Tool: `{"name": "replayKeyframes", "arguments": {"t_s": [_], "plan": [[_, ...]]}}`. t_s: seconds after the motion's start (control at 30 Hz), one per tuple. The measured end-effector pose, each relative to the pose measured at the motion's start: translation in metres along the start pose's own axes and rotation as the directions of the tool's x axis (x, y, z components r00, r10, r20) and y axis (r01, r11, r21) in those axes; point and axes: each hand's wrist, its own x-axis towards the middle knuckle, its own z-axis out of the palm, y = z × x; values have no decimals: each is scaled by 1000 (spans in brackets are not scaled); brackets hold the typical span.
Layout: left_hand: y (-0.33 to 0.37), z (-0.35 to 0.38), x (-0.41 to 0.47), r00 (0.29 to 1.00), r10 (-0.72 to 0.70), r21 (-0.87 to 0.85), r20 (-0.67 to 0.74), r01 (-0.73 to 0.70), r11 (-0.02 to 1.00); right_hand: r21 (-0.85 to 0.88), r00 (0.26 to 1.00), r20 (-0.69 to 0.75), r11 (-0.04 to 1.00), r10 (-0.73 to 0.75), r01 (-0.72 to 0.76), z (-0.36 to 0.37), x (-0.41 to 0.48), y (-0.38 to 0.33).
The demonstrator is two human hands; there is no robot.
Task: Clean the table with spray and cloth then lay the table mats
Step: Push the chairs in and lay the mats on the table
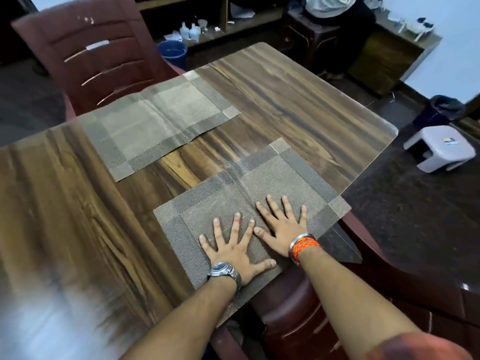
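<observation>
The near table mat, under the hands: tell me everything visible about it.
The near mat is a woven, mesh-like rectangle, grey-brown with darker border bands and paler corner squares. A fold crease runs across its middle. It lies flat on the wooden table, its near edge overhanging the table's edge. The left hand and right hand press on it, palms down, fingers spread.
</observation>
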Motion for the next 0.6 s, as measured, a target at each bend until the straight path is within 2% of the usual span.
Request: {"name": "replayKeyframes", "arguments": {"t_s": [0.23,0.6], "plan": [[0,-2,3,999,8,-5,37,-8,1000,9,1000,-19,1000,-3,3,1,4,3],[2,-3,2,998,-62,-25,-2,62,998,-21,997,-61,999,-38,37,-1,10,5]]}}
